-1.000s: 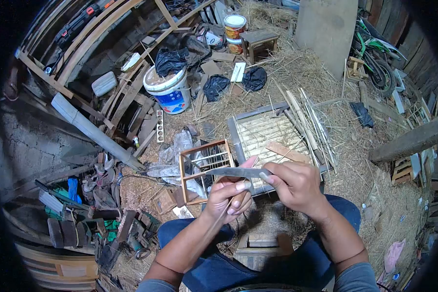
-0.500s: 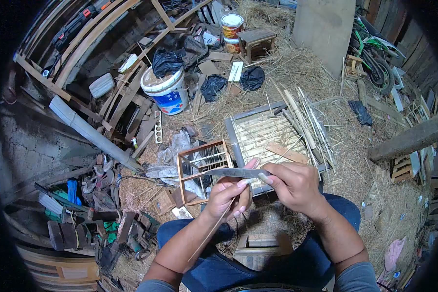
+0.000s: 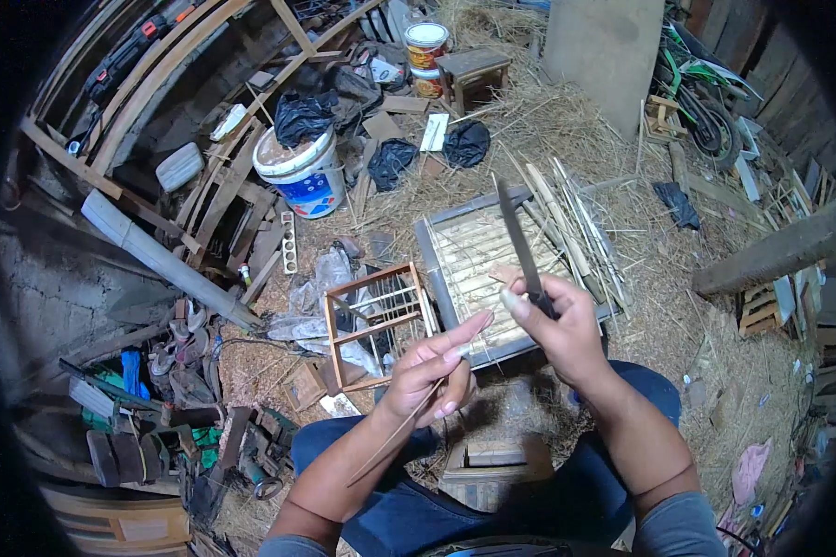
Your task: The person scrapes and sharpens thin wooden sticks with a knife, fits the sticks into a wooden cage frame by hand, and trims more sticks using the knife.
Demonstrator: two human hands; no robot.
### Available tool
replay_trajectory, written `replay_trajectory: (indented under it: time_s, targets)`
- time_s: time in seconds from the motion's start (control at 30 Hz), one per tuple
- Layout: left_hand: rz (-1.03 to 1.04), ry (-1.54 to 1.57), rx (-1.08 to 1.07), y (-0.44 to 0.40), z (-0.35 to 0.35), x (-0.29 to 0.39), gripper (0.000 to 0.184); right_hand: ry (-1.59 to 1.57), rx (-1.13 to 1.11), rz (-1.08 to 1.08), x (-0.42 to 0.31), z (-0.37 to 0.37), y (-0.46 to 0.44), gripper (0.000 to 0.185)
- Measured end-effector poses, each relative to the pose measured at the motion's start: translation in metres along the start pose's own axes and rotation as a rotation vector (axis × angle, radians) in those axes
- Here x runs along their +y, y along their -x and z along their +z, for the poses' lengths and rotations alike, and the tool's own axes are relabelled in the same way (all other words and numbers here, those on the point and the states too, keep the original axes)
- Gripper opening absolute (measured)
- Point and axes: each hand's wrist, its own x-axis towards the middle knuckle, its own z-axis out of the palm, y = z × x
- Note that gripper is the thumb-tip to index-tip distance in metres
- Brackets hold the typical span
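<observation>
One long, dark-bladed knife (image 3: 518,234), gripped in the right hand (image 3: 569,342), has swung away from the left hand (image 3: 420,379), which pinches a thin brown strip (image 3: 385,446); the blade now touches neither.

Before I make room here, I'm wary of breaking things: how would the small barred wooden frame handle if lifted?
The wooden frame is mostly open, so probably light for its size. Its straight, joined rails should stay fairly stiff. The thin bars might snap if squeezed.

Dull grey metal knife blade (image 3: 518,232), pale rough wooden slats (image 3: 469,251), glossy white plastic bucket (image 3: 308,186), matt blue cloth trousers (image 3: 395,511)
</observation>
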Motion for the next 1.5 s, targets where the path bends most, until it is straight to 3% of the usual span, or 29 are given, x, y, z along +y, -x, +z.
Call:
replay_trajectory:
  time_s: [0.1, 0.13, 0.2, 0.43, 0.63, 0.8, 0.83, 0.93, 1.2, 1.27, 1.43, 1.5]
  targets:
    - [-0.048, -0.090, -0.019, -0.002, 0.003, -0.006, 0.055, -0.240, -0.001, 0.111, 0.006, -0.002, -0.004, 0.018]
    - [-0.052, -0.088, -0.022, -0.002, 0.003, -0.008, 0.055, -0.239, 0.005, 0.112, 0.007, -0.002, -0.004, 0.018]
    - [-0.108, -0.332, 0.196, -0.001, 0.009, -0.008, 0.052, -0.182, 0.018, 0.088, 0.011, -0.002, -0.006, 0.021]
    - [-0.040, -0.521, 0.224, -0.006, 0.009, -0.016, 0.045, -0.087, 0.085, -0.020, 0.020, 0.005, -0.010, 0.023]
    - [0.058, -0.350, 0.251, -0.006, 0.009, -0.017, 0.044, 0.151, 0.052, -0.033, 0.003, 0.003, -0.006, 0.024]
    - [0.095, -0.340, 0.284, -0.006, 0.003, -0.009, 0.046, 0.779, -0.073, -0.302, -0.008, 0.005, 0.016, 0.019]
    - [0.102, -0.351, 0.312, -0.007, 0.004, -0.009, 0.046, 0.782, -0.043, -0.479, -0.002, 0.008, 0.017, 0.015]
    - [0.102, -0.399, 0.337, -0.007, 0.007, -0.005, 0.046, 0.872, -0.065, -0.553, -0.002, 0.005, 0.018, 0.014]
    - [0.080, -0.283, 0.271, -0.001, 0.008, 0.001, 0.045, 0.989, -0.077, -0.584, -0.001, -0.001, 0.013, 0.013]
    - [0.062, -0.212, 0.268, -0.002, 0.009, 0.000, 0.045, 0.945, 0.071, -0.603, 0.000, -0.007, 0.000, 0.011]
    - [0.072, -0.185, 0.225, -0.001, 0.006, 0.003, 0.041, 0.941, -0.072, -0.559, 0.003, 0.002, 0.014, 0.008]
    - [0.069, -0.210, 0.248, -0.004, 0.008, 0.003, 0.043, 0.872, 0.028, -0.584, 0.000, 0.001, 0.005, 0.007]
